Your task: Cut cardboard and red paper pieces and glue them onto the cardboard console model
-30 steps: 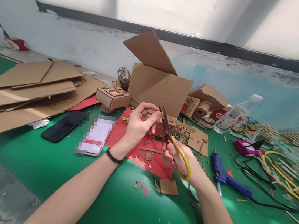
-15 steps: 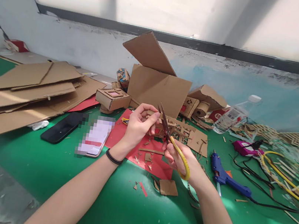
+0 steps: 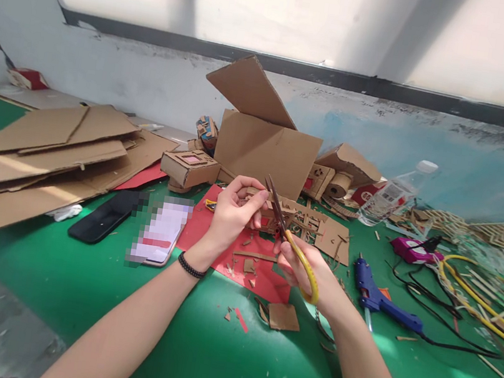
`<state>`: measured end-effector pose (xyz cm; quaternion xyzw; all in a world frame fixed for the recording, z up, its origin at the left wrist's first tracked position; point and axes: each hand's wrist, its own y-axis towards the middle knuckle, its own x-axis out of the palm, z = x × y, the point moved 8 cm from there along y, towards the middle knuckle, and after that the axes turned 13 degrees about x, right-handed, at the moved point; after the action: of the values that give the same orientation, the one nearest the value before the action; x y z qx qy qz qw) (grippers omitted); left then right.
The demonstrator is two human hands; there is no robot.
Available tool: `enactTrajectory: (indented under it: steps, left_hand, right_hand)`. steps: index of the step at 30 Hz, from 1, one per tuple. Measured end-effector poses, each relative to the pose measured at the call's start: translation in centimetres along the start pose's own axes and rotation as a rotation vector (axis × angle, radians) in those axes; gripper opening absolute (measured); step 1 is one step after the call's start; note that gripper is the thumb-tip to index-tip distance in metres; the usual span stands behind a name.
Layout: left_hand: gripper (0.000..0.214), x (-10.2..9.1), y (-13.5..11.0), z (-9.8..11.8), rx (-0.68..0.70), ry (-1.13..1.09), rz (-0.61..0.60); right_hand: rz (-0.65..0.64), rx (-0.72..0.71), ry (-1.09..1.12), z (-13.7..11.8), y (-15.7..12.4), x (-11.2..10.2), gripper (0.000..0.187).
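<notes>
My right hand [image 3: 304,266] grips a pair of scissors [image 3: 301,263] with yellow handles and dark blades. The blades point up and to the left, and their tips are close to the fingers of my left hand [image 3: 238,206]. Thumb and forefinger of that hand are pinched together; whatever is between them is too small or hidden to make out. Below both hands lies a red sheet [image 3: 223,254] scattered with cardboard scraps. Just behind them sits a cardboard piece with cut-out shapes [image 3: 310,223], partly covered by the hands and scissors.
Cardboard sheets [image 3: 52,134] are stacked at the left, beside a black phone [image 3: 102,220] and a lit phone [image 3: 163,232]. A small cardboard box [image 3: 189,168] stands behind. To the right are a blue glue gun [image 3: 381,303], a plastic bottle [image 3: 390,197] and yellow tubing [image 3: 468,294].
The scissor blades look slightly closer together than before. Otherwise both hands keep almost the same place, and the view has shifted only a little.
</notes>
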<state>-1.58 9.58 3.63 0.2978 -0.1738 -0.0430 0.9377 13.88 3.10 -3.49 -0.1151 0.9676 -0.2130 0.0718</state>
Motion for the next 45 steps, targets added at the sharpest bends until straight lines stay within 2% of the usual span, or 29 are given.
enactTrajectory:
  steps: [4,7,13,18,24,31,45]
  left_hand:
    - [0.025,0.0,0.0,0.0,-0.005,-0.002,0.005]
    - [0.025,0.1,-0.1,0.1,-0.006,0.005,0.006]
    - [0.026,-0.1,-0.1,0.6,0.018,0.006,0.048]
    - [0.029,-0.4,-0.2,0.6,0.040,0.019,0.093]
    - [0.029,0.7,-1.3,-0.2,0.005,0.077,0.020]
    - [0.024,1.8,-1.7,-0.9,-0.061,0.056,-0.079]
    - [0.030,1.6,-1.3,-0.7,-0.069,0.118,-0.050]
  right_hand:
    - [-0.009,0.021,0.026,0.3,0.2,0.1,0.060]
    - [-0.032,-0.024,0.015,0.5,0.7,0.4,0.052]
    - [0.069,-0.223,-0.276,-0.2,0.1,0.1,0.039]
    - [0.058,-0.266,-0.335,-0.9,-0.8,0.3,0.038]
    - [0.028,-0.285,-0.264,-1.4,-0.8,0.8,0.045]
    - [0.032,-0.267,-0.200,-0.6,0.3,0.4,0.046]
    - [0.378,-0.191,-0.410,-1.7,-0.6,-1.4,0.035]
